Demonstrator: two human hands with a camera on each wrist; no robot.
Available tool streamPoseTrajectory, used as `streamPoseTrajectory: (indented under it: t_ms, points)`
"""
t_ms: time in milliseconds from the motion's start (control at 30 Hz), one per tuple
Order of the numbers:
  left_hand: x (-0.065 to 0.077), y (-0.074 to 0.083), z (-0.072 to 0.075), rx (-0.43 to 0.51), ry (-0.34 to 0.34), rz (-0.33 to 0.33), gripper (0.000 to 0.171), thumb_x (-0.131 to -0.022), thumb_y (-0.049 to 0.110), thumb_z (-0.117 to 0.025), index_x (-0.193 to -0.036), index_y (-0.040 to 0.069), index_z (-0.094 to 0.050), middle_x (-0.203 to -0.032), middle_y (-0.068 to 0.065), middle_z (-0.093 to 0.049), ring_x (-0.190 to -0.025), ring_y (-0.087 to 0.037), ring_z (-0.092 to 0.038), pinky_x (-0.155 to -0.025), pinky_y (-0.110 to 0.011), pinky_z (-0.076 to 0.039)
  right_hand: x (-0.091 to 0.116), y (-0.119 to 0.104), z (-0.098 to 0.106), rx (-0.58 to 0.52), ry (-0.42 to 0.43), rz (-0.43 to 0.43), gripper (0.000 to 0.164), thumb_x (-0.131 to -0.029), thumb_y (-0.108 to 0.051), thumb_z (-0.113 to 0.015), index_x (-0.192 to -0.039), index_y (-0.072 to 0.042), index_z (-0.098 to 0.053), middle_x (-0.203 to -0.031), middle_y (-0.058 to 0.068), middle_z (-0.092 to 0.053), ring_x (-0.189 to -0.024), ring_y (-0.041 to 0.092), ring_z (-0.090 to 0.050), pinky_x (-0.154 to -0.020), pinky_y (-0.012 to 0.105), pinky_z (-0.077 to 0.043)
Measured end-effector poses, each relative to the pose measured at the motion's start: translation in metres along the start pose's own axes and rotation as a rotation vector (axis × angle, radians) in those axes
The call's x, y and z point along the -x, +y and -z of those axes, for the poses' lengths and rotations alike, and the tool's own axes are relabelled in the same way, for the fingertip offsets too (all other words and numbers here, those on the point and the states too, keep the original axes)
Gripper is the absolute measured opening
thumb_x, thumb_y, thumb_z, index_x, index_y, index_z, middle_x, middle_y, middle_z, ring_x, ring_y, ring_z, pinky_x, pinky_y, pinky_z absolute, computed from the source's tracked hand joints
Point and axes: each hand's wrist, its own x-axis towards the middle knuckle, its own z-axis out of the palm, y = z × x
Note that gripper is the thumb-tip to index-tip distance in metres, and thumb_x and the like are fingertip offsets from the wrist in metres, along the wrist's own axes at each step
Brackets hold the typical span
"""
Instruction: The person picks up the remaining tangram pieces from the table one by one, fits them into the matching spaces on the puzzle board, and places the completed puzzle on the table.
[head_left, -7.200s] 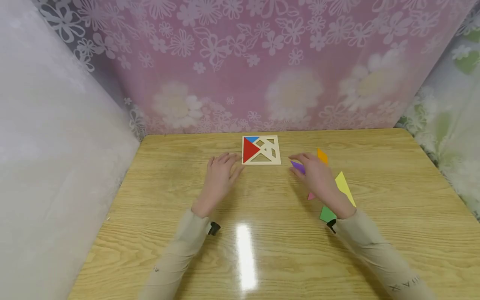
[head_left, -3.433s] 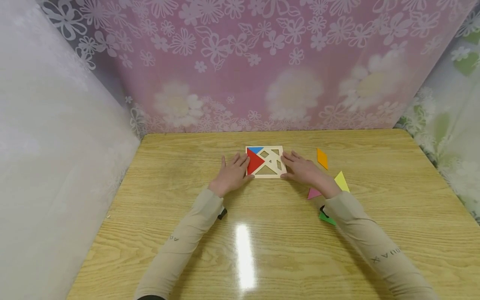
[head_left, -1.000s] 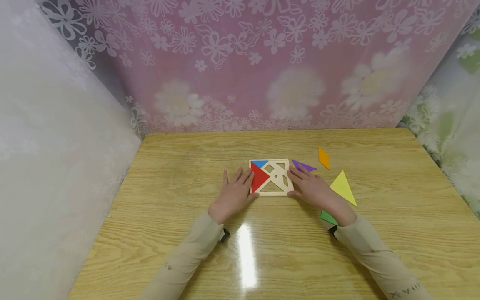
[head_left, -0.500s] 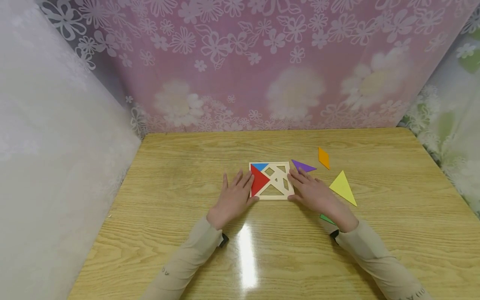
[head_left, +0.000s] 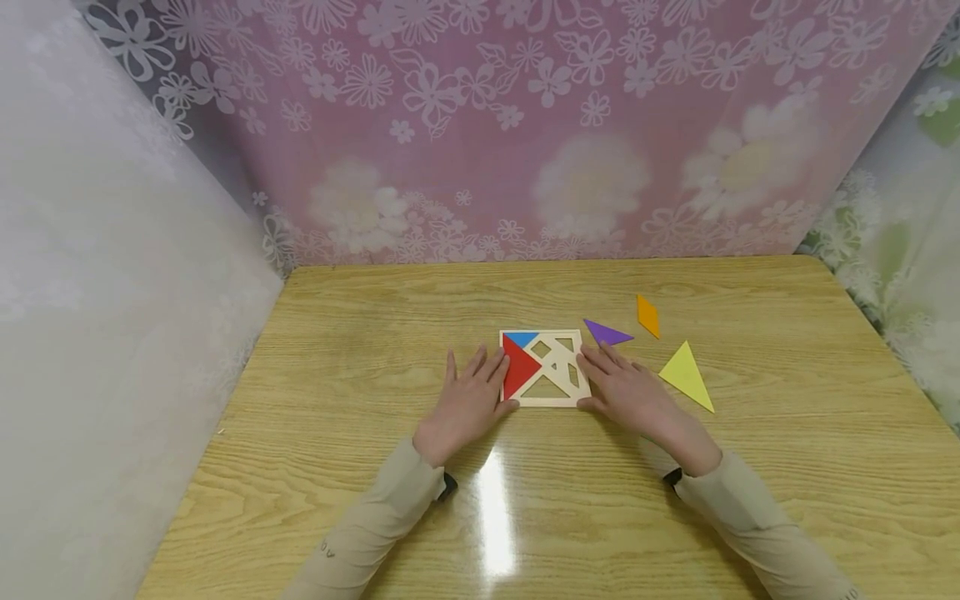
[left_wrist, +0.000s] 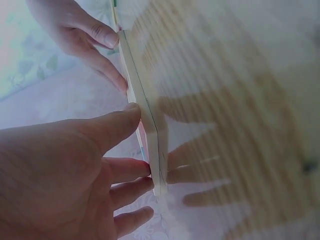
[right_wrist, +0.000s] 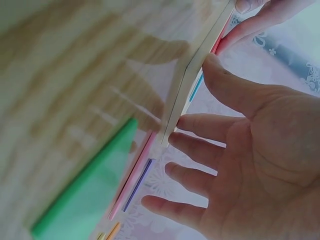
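On the tabletop (head_left: 360,333), the wooden puzzle board (head_left: 546,402) lies flat between the left hand (head_left: 467,404) and the right hand (head_left: 632,396). The fingers of both hands are extended, touching opposite side edges. A red triangle (head_left: 519,367) and blue triangle (head_left: 521,339) occupy the board; a purple triangle (head_left: 607,333) lies near its right edge.

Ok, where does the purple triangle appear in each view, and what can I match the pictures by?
Head: purple triangle right of centre, by the wooden tangram tray's far right corner.
Left wrist: not visible.
Right wrist: purple triangle edge-on, a thin strip low and left of centre.
Shared landmark: the wooden tangram tray, in all three views.
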Motion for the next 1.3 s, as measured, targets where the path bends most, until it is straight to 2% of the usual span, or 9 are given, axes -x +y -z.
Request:
streamPoseTrajectory:
  t_ms: [467,933,1300]
  points:
    - [0.010,0.005,0.002,-0.004,0.037,-0.010,0.067,-0.091,0.050,-0.047,-0.144,0.010,-0.033,-0.150,-0.004,-0.029,-0.139,-0.028,-0.022,-0.106,-0.062,-0.012,0.009,-0.007,-0.003,0.007,0.014,-0.007,0.066,-0.087,-0.039,-0.059,-0.139,-0.004,-0.039,-0.146,0.014,-0.033,-0.135,0.038,-0.024,-0.097,0.060,-0.032]
    - [0.021,0.008,-0.003,0.009,0.033,-0.015,0.067,-0.091,0.050,-0.047,-0.144,0.012,-0.031,-0.150,-0.002,-0.027,-0.139,-0.027,-0.021,-0.107,-0.061,-0.011,0.021,-0.013,-0.002,-0.001,0.032,0.003,0.067,-0.086,-0.038,-0.061,-0.139,-0.004,-0.040,-0.145,0.013,-0.035,-0.135,0.038,-0.025,-0.097,0.062,-0.031]
    - [0.026,0.005,-0.005,0.006,0.069,-0.048,0.066,-0.089,0.050,-0.050,-0.142,0.011,-0.037,-0.148,-0.004,-0.033,-0.137,-0.026,-0.026,-0.106,-0.060,-0.016,0.026,-0.016,-0.003,0.030,0.063,0.025,0.067,-0.084,-0.039,-0.063,-0.137,-0.004,-0.042,-0.144,0.012,-0.038,-0.134,0.037,-0.028,-0.095,0.059,-0.035]
